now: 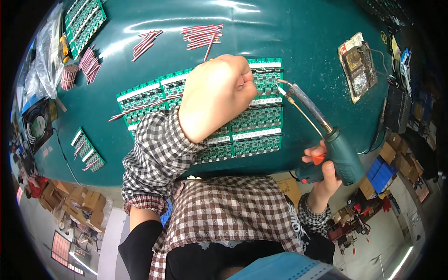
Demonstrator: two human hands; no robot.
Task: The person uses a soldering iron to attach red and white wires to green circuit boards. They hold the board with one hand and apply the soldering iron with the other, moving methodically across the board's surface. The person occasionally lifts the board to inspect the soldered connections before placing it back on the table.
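Observation:
My left hand (219, 95) is closed, with fingers curled in over the green circuit boards (256, 121). Whatever its fingertips may pinch is hidden by the hand itself. A red-and-white wire (209, 48) slants down from a pile to just behind the knuckles. In my right hand (326, 172) is a green soldering gun (344, 156), gripped by its handle with a finger at the orange trigger. The gun's metal tip and thin feed tube reach to the right edge of the boards. White strips and dark wires run in rows across the boards.
Piles of cut wires (201, 36) lie beyond the boards, with a wire bundle (69, 77) at the left. A smaller board (87, 149) lies near left. A soldering-tip cleaning tray (358, 67) sits right. A fan (37, 123) and plastic bags (46, 56) line the left edge.

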